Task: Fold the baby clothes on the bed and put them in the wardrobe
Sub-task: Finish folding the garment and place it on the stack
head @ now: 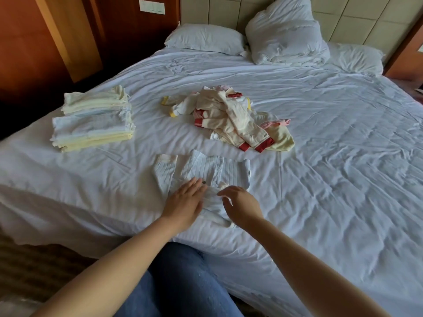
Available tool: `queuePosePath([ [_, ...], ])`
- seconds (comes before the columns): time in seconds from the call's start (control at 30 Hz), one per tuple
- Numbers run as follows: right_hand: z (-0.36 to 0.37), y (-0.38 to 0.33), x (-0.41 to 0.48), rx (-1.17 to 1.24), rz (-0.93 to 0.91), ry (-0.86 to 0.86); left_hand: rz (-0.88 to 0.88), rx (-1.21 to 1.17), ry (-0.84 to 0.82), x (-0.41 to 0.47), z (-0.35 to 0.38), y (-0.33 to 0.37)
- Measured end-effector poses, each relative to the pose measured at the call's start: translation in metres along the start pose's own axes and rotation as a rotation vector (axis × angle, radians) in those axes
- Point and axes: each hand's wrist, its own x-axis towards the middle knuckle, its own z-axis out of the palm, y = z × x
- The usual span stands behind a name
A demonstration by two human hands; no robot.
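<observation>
White creased sheeting covers the wide bed (320, 133), which carries all the clothes. Near its front edge lies the pale blue ribbed baby garment (212, 170), spread flat, with one sleeve laid along its left side. The left hand (183, 204) rests palm down on the garment's lower part, fingers straight and close together. The right hand (240, 207) is just beside it, fingers curled, thumb and forefinger pinching a bunched bit of the same garment's cloth.

Further back on the left, well apart from the hands, sits a neat stack of folded baby clothes (91, 124) in pale yellow, white and light blue. In the middle of the bed, beyond the garment, is a loose pile of unfolded baby clothes (229, 117), cream and pale yellow with red, yellow and pink cuffs.

Three white pillows (206, 38) lie at the head of the bed, the middle one propped against the beige padded headboard (229, 10). Reddish-brown wood panelling (45, 42) with a white switch plate (151, 6) stands to the left; whether it belongs to a wardrobe cannot be told. Blue jeans (183, 282) show at the bed's near edge, beside brown patterned carpet (34, 271).
</observation>
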Motion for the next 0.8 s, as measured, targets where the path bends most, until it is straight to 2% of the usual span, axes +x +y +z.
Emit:
queuePosePath([
  [0.13,0.025,0.011,-0.011,-0.098,-0.106,-0.252,-0.081,0.093,-0.2,-0.014,0.02,0.0],
  [0.33,0.032,0.019,-0.016,-0.154,-0.159,-0.268,-0.081,0.028,-0.235,-0.013,0.006,-0.001],
  [0.4,0.031,0.018,-0.014,-0.126,-0.136,-0.252,-0.063,-0.026,-0.122,-0.014,-0.003,-0.007],
  [0.53,0.017,0.004,-0.001,-0.012,-0.032,-0.174,-0.052,-0.031,0.258,-0.018,-0.012,-0.033],
  [0.63,0.01,-0.015,0.02,-0.003,-0.065,-0.14,-0.149,-0.105,0.268,-0.023,-0.014,-0.056],
  [0.8,0.01,-0.052,0.072,-0.04,-0.18,-0.171,-0.146,-0.156,0.244,-0.028,-0.009,-0.086],
])
